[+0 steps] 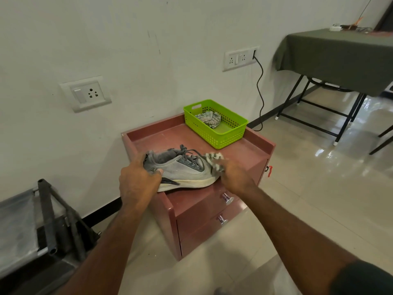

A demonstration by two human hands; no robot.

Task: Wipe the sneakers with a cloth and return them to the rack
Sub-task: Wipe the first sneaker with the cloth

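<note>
A grey sneaker (182,170) with a cream sole lies on its side on top of the reddish cabinet (153,137), toe pointing right. My left hand (138,182) grips its heel. My right hand (236,177) holds a striped grey-and-white cloth (213,161) against the sneaker's toe. The dark metal shoe rack (49,218) stands at the lower left, its shelves wrapped in clear plastic.
A lime-green basket (234,133) holding another striped cloth (208,119) sits at the cabinet's back right corner. Two drawers with chrome knobs (227,199) face me. A table with a green cover (340,58) stands at the far right. A black cable (260,90) hangs down the wall.
</note>
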